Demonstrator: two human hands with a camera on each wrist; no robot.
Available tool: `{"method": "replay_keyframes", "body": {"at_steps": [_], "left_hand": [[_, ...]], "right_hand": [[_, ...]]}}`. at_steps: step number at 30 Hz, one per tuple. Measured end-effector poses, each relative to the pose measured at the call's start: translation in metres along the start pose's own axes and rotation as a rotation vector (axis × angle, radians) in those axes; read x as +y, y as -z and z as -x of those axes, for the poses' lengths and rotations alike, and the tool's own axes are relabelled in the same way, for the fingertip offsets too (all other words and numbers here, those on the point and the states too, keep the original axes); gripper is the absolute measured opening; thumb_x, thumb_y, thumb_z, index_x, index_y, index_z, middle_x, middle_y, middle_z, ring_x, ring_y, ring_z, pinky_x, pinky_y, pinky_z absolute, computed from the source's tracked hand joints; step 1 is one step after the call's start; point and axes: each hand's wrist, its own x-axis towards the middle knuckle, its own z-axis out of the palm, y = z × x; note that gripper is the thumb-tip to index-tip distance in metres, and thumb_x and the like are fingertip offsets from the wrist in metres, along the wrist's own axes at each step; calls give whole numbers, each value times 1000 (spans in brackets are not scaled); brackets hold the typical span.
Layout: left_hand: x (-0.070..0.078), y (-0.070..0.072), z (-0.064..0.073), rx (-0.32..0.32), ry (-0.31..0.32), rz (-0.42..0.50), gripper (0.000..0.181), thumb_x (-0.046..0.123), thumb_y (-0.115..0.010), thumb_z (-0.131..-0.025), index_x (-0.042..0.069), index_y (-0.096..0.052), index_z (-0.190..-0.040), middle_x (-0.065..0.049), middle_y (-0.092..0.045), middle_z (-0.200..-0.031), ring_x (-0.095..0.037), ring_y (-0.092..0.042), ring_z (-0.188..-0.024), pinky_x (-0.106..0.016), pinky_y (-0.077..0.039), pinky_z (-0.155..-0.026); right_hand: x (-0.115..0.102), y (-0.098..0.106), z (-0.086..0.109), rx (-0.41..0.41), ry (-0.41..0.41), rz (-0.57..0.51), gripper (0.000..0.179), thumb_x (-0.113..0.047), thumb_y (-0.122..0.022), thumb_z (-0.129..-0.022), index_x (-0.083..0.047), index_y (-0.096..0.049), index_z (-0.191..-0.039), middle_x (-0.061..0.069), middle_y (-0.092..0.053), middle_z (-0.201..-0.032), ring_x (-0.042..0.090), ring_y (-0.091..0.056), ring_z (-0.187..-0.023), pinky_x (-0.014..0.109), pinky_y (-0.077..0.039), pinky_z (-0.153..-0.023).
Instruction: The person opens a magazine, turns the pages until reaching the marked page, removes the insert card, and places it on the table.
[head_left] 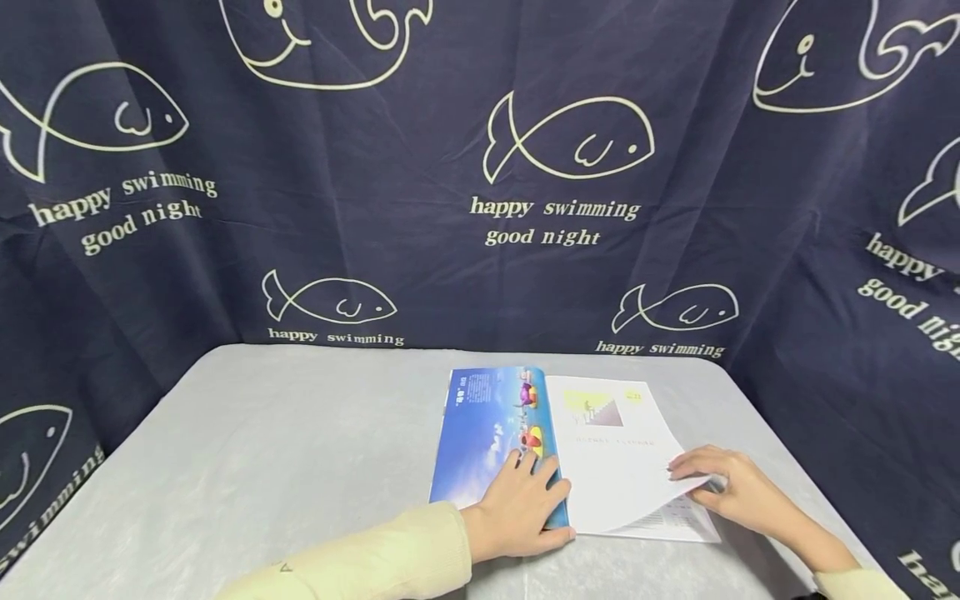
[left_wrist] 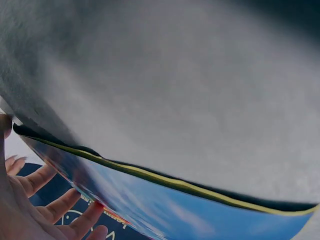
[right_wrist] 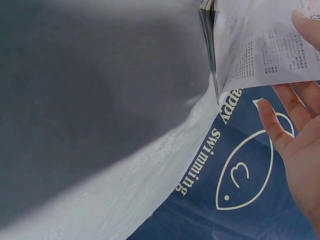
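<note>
An open picture book [head_left: 480, 450] lies on the table, its left page blue with a sky picture and colourful cartoon figures. My left hand [head_left: 521, 508] rests on that side beside the fold, fingers spread, thumb at the lower edge. Across from it, my right hand [head_left: 738, 492] pinches the lower right corner of a white page [head_left: 607, 475] with a small yellow-green picture near its top. The page curls up there, showing a printed sheet [head_left: 686, 518] underneath. In the right wrist view, small print covers a raised page [right_wrist: 272, 50], with fingers on both sides of it.
A pale grey cloth covers the table [head_left: 300, 450]. Dark blue curtains [head_left: 442, 167] with fish drawings and lettering hang behind it and along both sides. The book lies right of the table's middle, near the front.
</note>
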Motion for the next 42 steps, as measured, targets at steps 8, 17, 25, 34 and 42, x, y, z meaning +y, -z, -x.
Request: {"method": "replay_keyframes", "body": {"at_steps": [8, 17, 25, 34, 42], "left_hand": [[4, -1, -1, 22, 24, -15, 51, 68, -31, -85, 27, -50, -110, 1, -49, -109, -21, -49, -92, -37, -38, -79], [9, 0, -5, -10, 38, -59, 60, 71, -28, -83, 27, -48, -118, 0, -52, -113, -22, -53, -88, -37, -37, -79], [13, 3, -9, -22, 39, -47, 59, 71, -30, -83, 27, -50, -115, 1, -55, -107, -26, -55, -84, -40, -37, -81], [18, 1, -10, -25, 65, -58, 58, 71, -27, -84, 27, -49, -116, 1, -54, -107, -27, -56, -88, -41, -37, -82], [19, 6, -11, -59, 86, -75, 55, 68, -27, -86, 27, -49, -115, 1, -54, -106, -27, -57, -87, -40, -37, -81]], "right_hand": [[-4, 3, -7, 18, -17, -20, 45, 10, -75, -48, -15, -71, -85, -1, -68, -87, 3, -58, -88, 4, -32, -87], [-8, 7, -18, 34, -33, 11, 46, 8, -78, -48, -17, -71, -85, -6, -68, -89, 4, -59, -88, 6, -35, -85], [-9, 7, -22, 52, -33, 11, 47, 8, -79, -47, -17, -71, -86, -7, -68, -90, 6, -59, -89, 7, -34, -86], [-11, 9, -24, 55, -39, -7, 45, 8, -77, -49, -16, -70, -87, -3, -68, -90, 5, -58, -91, 7, -34, -87], [-10, 9, -23, 63, -29, -15, 46, 9, -77, -49, -15, -70, -87, -1, -68, -90, 4, -58, -91, 7, -34, -87]]}}
